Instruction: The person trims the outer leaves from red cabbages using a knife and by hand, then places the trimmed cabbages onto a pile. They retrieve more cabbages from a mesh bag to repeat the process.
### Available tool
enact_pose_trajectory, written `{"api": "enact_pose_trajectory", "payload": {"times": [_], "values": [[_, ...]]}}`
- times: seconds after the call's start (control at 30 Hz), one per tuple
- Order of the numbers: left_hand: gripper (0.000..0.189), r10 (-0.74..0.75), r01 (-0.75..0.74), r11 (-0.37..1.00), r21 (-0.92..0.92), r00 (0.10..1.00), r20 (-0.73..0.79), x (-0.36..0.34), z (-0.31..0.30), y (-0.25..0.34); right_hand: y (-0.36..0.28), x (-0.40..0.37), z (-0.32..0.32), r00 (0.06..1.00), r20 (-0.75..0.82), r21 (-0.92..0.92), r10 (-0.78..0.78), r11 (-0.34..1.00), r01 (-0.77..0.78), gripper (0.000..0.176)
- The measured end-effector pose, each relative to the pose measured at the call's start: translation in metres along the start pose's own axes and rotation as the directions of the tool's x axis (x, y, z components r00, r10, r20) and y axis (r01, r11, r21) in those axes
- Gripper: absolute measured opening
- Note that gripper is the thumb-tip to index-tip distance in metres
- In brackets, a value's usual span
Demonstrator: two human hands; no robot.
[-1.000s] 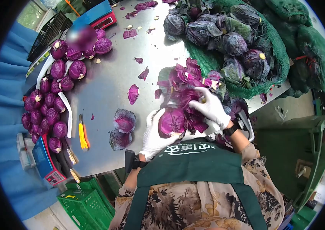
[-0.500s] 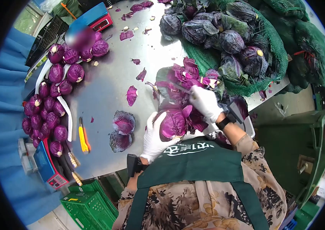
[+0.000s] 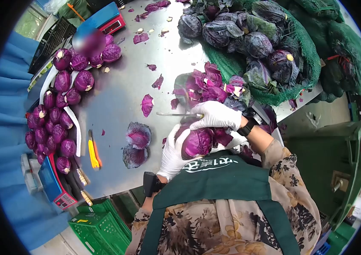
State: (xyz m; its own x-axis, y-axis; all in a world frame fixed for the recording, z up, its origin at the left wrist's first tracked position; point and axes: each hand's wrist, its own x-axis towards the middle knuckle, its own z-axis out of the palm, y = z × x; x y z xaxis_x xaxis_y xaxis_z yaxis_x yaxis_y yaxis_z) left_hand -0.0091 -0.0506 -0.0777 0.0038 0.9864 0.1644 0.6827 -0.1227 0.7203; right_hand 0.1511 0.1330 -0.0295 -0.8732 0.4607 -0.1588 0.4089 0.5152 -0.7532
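Observation:
A red cabbage head (image 3: pixel 198 143) sits against the front of the apron, a loose leaf hanging at its right. My left hand (image 3: pixel 173 154), in a white glove, is closed around the cabbage's left side. Above it my gloved right hand (image 3: pixel 218 115) grips a knife (image 3: pixel 175 114), its blade pointing left and its handle mostly hidden in the fingers. The right thumb and fingers reach down to the top of the cabbage. Just beyond lies a heap of torn purple leaves (image 3: pixel 209 85). Two outer leaves (image 3: pixel 137 144) rest on the table to the left.
Trimmed cabbages (image 3: pixel 56 123) line the metal table's (image 3: pixel 116 102) left side, near a yellow cutter (image 3: pixel 92 154) and blue-red scales (image 3: pixel 55 182). A green net sack (image 3: pixel 312 63) of untrimmed cabbages (image 3: pixel 257 46) stands back right. Green bin (image 3: pixel 325 170) at right; green crate (image 3: pixel 99 229) below.
My right hand has come down and left from the leaf heap to the top of the cabbage, and the knife now lies level. My left hand still holds the cabbage, slightly shifted right.

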Motion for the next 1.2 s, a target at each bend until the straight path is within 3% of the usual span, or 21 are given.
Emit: {"api": "enact_pose_trajectory", "payload": {"times": [0.07,0.1,0.2,0.23,0.33,0.4,0.43,0.47,0.53,0.6,0.63,0.73,0.8,0.83,0.87,0.93,0.97,1.03,1.07,1.17,1.2], "values": [[0.1,0.017,-0.017,1.0,0.025,1.0,0.004,0.002,0.001,-0.001,-0.005,0.0,-0.004,0.999,0.044,-0.158,-0.026,0.987,0.033,0.045],[0.1,0.018,-0.018,1.0,0.021,1.0,0.007,0.004,0.001,-0.001,-0.007,-0.001,0.003,0.997,-0.014,-0.233,-0.075,0.97,0.069,0.031],[0.098,0.009,-0.011,0.999,0.048,0.999,0.046,0.01,-0.003,0.0,-0.012,-0.001,0.006,0.997,-0.037,-0.313,-0.072,0.948,0.057,0.02],[0.097,0.009,-0.011,0.999,0.04,0.999,0.049,0.012,-0.005,0.002,-0.004,0.0,0.01,0.975,-0.143,-0.323,-0.172,0.939,0.118,0.018],[0.097,0.055,-0.058,0.995,0.086,0.998,0.04,-0.003,0.002,-0.007,0.046,0.006,0.002,0.978,-0.21,-0.37,-0.01,0.926,-0.07,0.013],[0.098,0.026,-0.037,0.994,-0.099,0.993,-0.112,-0.012,0.006,-0.013,0.07,-0.008,0.004,0.929,-0.37,-0.337,-0.015,0.934,-0.119,0.014],[0.101,0.049,-0.062,0.996,-0.069,0.984,-0.168,-0.012,0.005,-0.02,0.075,-0.013,0.01,0.914,-0.404,-0.29,0.037,0.943,-0.166,0.015],[0.098,-0.104,0.069,0.965,-0.253,0.987,-0.126,-0.014,0.002,-0.018,0.074,-0.016,0.013,0.897,-0.433,-0.241,0.088,0.947,-0.21,0.017],[0.096,-0.352,0.199,0.644,-0.738,0.934,-0.055,-0.009,-0.001,-0.008,0.079,-0.017,0.015,0.846,-0.489,-0.096,0.212,0.951,-0.294,0.025],[0.093,-0.36,0.185,0.674,-0.715,0.928,-0.099,-0.008,0.0,-0.016,0.053,-0.021,0.012,0.808,-0.577,-0.029,0.118,0.986,-0.165,0.046],[0.091,-0.376,0.194,0.698,-0.69,0.919,-0.121,-0.007,0.002,-0.015,0.01,-0.027,-0.006,0.879,-0.373,0.048,0.299,0.952,-0.303,0.069],[0.092,-0.378,0.2,0.752,-0.629,0.912,-0.162,-0.001,0.0,-0.006,-0.043,-0.022,-0.002,0.959,-0.154,0.08,0.236,0.971,-0.226,0.075],[0.096,-0.357,0.325,0.915,-0.239,0.928,-0.108,0.01,-0.019,0.015,-0.023,-0.002,0.031,0.948,-0.317,0.003,-0.033,0.999,0.036,0.068],[0.098,-0.222,0.222,0.975,-0.013,0.967,-0.127,0.011,-0.019,0.009,-0.014,0.005,0.037,0.959,-0.28,-0.037,-0.036,0.999,0.027,0.05],[0.095,-0.144,0.166,0.971,0.171,0.981,-0.131,0.016,-0.027,0.018,-0.008,0.01,0.038,0.958,-0.284,-0.037,-0.036,0.999,0.027,0.05],[0.095,0.089,-0.066,0.984,0.168,0.987,-0.133,0.028,-0.034,0.014,-0.001,0.014,0.04,0.92,-0.385,-0.158,-0.075,0.987,0.014,0.03],[0.095,0.086,-0.063,0.984,0.166,0.987,-0.135,0.027,-0.033,0.01,0.0,0.012,0.038,0.882,-0.456,-0.204,-0.118,0.979,0.026,0.017],[0.09,-0.03,0.027,0.999,-0.027,0.992,-0.124,0.025,-0.026,-0.002,0.014,0.008,0.033,0.859,-0.508,-0.316,-0.055,0.94,-0.127,0.013],[0.09,-0.029,0.026,0.999,-0.027,0.991,-0.129,0.022,-0.025,-0.008,0.033,0.007,0.033,0.842,-0.539,-0.371,-0.03,0.906,-0.205,0.013],[0.081,-0.209,0.185,0.975,-0.123,0.95,-0.232,0.009,-0.026,-0.025,0.082,-0.013,0.017,0.711,-0.702,-0.287,0.042,0.897,-0.337,0.017],[0.093,-0.194,0.174,0.98,-0.094,0.938,-0.287,0.006,-0.024,-0.032,0.078,-0.021,0.01,0.701,-0.71,-0.237,0.068,0.914,-0.328,0.02]]}}
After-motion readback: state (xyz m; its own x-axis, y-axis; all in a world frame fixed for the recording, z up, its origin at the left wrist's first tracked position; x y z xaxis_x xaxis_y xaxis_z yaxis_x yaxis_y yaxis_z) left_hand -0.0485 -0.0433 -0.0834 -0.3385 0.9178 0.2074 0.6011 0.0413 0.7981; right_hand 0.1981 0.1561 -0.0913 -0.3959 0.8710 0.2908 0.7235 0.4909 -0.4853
